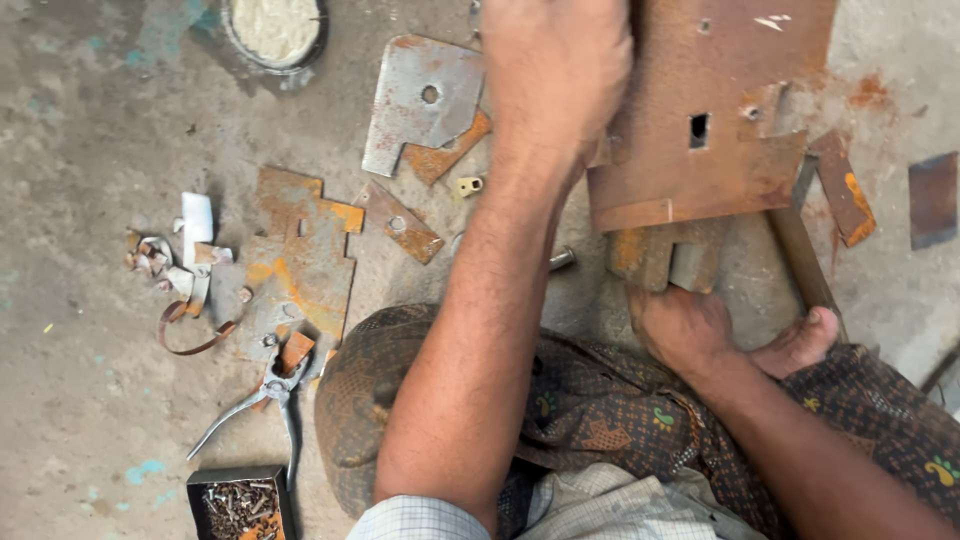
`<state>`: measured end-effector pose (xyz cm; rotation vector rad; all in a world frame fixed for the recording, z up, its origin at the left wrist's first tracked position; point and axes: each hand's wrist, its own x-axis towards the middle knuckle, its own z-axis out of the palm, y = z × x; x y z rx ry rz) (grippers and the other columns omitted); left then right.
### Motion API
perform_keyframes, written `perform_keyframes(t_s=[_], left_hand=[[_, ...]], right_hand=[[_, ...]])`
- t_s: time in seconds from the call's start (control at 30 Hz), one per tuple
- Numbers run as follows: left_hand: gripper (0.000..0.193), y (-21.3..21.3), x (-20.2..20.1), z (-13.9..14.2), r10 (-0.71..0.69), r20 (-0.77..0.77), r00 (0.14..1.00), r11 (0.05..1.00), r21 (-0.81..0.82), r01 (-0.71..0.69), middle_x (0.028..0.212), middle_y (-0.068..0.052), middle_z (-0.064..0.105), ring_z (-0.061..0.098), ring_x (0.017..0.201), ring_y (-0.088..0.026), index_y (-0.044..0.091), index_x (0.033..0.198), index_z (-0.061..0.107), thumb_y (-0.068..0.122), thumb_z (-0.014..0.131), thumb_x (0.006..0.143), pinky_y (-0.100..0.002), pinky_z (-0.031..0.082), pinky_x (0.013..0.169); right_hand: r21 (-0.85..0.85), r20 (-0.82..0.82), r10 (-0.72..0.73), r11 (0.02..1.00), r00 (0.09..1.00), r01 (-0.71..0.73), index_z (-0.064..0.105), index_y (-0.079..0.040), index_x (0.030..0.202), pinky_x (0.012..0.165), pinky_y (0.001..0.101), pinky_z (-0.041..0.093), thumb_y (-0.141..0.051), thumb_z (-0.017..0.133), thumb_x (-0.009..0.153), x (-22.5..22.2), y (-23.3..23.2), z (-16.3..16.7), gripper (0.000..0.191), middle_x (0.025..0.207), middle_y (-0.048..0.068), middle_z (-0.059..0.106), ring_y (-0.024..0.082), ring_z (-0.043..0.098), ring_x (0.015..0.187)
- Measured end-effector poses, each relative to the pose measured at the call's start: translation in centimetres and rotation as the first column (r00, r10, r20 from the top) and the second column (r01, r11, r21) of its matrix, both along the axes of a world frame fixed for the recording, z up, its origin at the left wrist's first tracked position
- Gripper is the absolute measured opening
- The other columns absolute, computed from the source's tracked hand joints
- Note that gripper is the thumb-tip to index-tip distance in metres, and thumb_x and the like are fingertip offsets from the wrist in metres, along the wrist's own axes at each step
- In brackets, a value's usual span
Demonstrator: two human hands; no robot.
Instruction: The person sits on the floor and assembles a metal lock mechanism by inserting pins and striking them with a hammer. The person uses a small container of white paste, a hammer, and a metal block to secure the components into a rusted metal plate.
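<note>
Two hands on rusty metal down on the concrete floor point(90, 140). Left hand point(556, 70) is closed down over the left edge of the big rusty plate point(720, 110) at the floor's far edge, fingers hidden, so the exact grip can't be told. Right hand point(685, 325) clamps the small rusty piece point(660, 255) poking out just under that plate. A bare toe point(805, 340) sits beside that hand. Off left: pliers point(265, 395), a box of screws point(240, 505), a notched rusty plate point(300, 260) and a grey cut plate point(425, 100).

Pliers point(268, 395), box of screws point(240, 505)
</note>
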<state>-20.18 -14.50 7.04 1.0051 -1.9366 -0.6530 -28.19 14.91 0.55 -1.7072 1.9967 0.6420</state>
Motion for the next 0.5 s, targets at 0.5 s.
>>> perform_keyframes(t_s=[0.5], left_hand=[[0.020, 0.0, 1.5, 1.1, 0.110, -0.244, 0.964, 0.912, 0.411, 0.000, 0.068, -0.005, 0.071, 0.070, 0.064, -0.016, 0.006, 0.082, 0.071, 0.018, 0.062, 0.095, -0.035, 0.057, 0.061]], right_hand=[[-0.278, 0.219, -0.236, 0.915, 0.947, 0.292, 0.075, -0.011, 0.106, 0.066, 0.0522, 0.059, -0.027, 0.067, 0.090, 0.9, 0.2, 2.9, 0.024, 0.092, 0.024, 0.071, 0.042, 0.071, 0.075]])
